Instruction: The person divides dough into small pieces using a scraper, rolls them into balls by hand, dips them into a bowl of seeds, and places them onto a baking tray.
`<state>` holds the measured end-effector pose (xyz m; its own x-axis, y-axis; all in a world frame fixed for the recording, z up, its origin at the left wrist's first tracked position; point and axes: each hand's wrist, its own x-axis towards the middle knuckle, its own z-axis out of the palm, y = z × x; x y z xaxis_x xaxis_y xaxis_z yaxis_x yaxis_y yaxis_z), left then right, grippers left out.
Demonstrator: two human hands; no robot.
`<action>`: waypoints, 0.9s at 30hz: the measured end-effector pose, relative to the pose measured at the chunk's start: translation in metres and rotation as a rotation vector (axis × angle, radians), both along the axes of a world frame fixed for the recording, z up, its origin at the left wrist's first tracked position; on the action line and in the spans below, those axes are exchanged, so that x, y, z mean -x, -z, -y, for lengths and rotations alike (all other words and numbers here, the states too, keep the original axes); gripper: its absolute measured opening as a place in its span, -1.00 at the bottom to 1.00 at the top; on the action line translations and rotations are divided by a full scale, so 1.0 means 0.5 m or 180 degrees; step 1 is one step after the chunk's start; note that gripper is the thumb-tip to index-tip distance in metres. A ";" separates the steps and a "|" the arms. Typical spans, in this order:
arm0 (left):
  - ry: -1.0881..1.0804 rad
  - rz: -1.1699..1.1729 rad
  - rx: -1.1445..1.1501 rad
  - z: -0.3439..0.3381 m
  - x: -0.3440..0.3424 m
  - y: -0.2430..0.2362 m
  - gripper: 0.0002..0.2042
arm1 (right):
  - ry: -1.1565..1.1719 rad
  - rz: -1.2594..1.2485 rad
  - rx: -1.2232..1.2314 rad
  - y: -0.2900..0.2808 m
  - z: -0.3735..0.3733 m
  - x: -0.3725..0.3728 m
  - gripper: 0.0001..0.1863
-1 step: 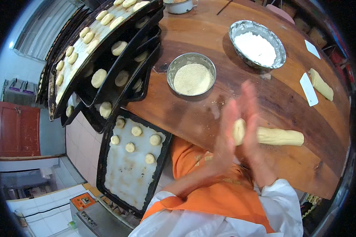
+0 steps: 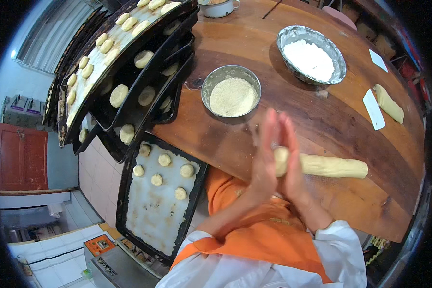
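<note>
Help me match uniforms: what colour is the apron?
The apron is orange, clearest in the head view.

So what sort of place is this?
Probably a bakery or baking kitchen: there's a black tray of round dough pieces, a bowl of white powder, perhaps flour, and a long dough roll on the wooden table.

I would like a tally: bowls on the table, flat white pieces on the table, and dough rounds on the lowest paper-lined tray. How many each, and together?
Bowls: 2
Flat white pieces: 2
Dough rounds: 6
Total: 10
</note>
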<state>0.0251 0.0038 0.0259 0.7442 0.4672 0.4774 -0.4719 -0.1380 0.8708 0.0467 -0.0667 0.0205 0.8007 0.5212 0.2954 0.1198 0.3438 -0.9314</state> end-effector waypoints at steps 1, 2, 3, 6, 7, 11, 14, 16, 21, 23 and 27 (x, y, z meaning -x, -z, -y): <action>-0.0019 -0.0099 0.0074 -0.011 -0.001 -0.002 -0.52 | -0.0115 -0.0115 0.0135 0.004 -0.004 0.012 -0.31; -0.0045 -0.0171 0.0150 -0.023 -0.007 -0.005 -0.52 | -0.0181 -0.0716 -0.0196 -0.002 -0.008 0.009 -0.35; 0.0162 -0.0312 0.0309 -0.027 -0.002 -0.002 -0.51 | -0.0242 -0.1335 -0.0538 -0.019 -0.018 0.000 -0.39; 0.0455 -0.0709 0.0477 -0.019 0.014 -0.008 -0.56 | -0.0330 -0.2582 -0.1067 -0.028 -0.014 -0.045 -0.53; 0.0532 -0.0739 -0.0331 -0.037 0.026 0.000 -0.59 | -0.0415 -0.2521 -0.0989 -0.026 -0.006 -0.052 -0.53; 0.0506 -0.0670 -0.1637 -0.054 0.036 0.011 -0.55 | -0.0698 -0.2502 -0.0781 -0.014 0.006 -0.061 -0.45; 0.0118 -0.0735 -0.1718 -0.094 0.022 -0.026 -0.50 | -0.0761 -0.2212 -0.0656 -0.041 0.002 -0.073 -0.41; -0.0330 -0.0955 -0.1770 -0.140 -0.006 -0.047 -0.50 | -0.0669 -0.1630 -0.0449 -0.037 0.013 -0.100 -0.43; -0.1151 -0.1643 -0.3167 -0.275 -0.126 -0.043 -0.70 | -0.0493 -0.1737 -0.0401 -0.030 0.031 -0.126 -0.62; -0.1123 -0.2087 -0.3660 -0.310 -0.152 -0.012 -0.75 | -0.0579 -0.1607 -0.0299 -0.025 0.039 -0.122 -0.64; -0.0975 -0.2671 -0.4498 -0.322 -0.193 0.043 -0.75 | -0.0338 -0.1525 -0.0083 -0.011 0.055 -0.121 -0.71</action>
<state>0.1214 0.1649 0.0044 0.9631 0.2127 0.1649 0.2205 -0.9749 -0.0303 0.1072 -0.0943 0.0259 0.7926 0.6046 -0.0793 -0.3570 0.3548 -0.8641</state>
